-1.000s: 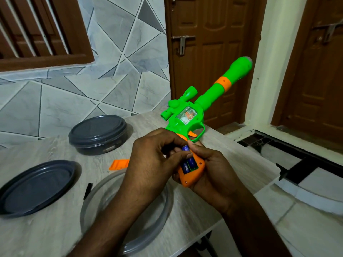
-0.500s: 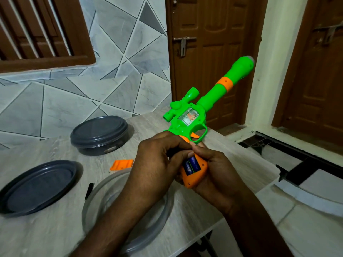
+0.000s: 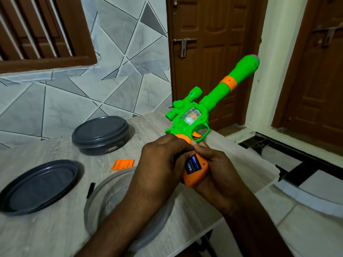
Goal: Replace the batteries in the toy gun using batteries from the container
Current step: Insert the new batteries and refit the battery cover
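A person holds a green and orange plastic toy gun [image 3: 193, 125] up over the near right part of a pale wood-look table [image 3: 55, 229]. The long green barrel points up and away, toward a brown wooden door [image 3: 209, 52]. The orange handle is at the bottom, between the two hands. The handle's slot is open. Two blue round batteries [image 3: 193, 164] lie side by side inside it.

The left hand [image 3: 159, 164] wraps the handle from the left. Its fingers are curled and close together. Its thumb tip presses at the top end of the batteries. The right hand [image 3: 219, 171] cups the handle from the right and from below. Its fingers are curled round the handle, but most of them are hidden behind it. Its thumb lies over the top of the slot, and its tip meets the left thumb.

A flat orange plastic cover [image 3: 123, 164] lies on the table, left of the hands and apart from the toy gun. A clear round plastic container [image 3: 104, 197] sits on the table under the left arm. A small black stick-like thing [image 3: 90, 190] lies just beside its left rim. A dark grey round lid [image 3: 37, 186] lies by itself farther left. A dark grey round box with its lid on [image 3: 100, 135] sits farther back, near the grey tiled wall [image 3: 74, 104].
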Available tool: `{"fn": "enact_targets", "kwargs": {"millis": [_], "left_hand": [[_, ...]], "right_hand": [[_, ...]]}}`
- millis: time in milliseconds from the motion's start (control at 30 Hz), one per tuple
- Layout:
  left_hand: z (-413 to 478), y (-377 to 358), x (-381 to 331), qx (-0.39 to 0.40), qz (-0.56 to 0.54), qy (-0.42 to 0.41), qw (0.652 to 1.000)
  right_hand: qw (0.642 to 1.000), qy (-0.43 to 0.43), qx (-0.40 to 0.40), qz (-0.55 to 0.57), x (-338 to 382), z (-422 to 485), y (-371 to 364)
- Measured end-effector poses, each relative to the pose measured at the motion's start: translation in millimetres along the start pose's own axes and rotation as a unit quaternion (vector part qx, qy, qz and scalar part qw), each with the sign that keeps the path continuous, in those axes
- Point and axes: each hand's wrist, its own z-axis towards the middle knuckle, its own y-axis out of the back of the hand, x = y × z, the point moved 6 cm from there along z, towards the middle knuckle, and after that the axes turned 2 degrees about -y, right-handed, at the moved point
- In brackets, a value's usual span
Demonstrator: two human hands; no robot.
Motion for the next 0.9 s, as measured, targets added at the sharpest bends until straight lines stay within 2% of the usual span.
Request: {"fn": "enact_targets", "kwargs": {"millis": [533, 700, 900], "left_hand": [[-3, -3, -6, -0.012, 0.025, -0.037, 0.999], [-5, -3, -4, 0.005, -0.007, 0.037, 0.999], [-6, -6, 0, 0.013, -0.018, 0.029, 0.999]], "right_hand": [[0.999, 0.005, 0.018, 0.036, 1, -5, -9], [0.998, 0.000, 0.032, 0.052, 0, -4, -13], [0.998, -0.004, 0.025, 0.065, -3, -6, -14]]}}
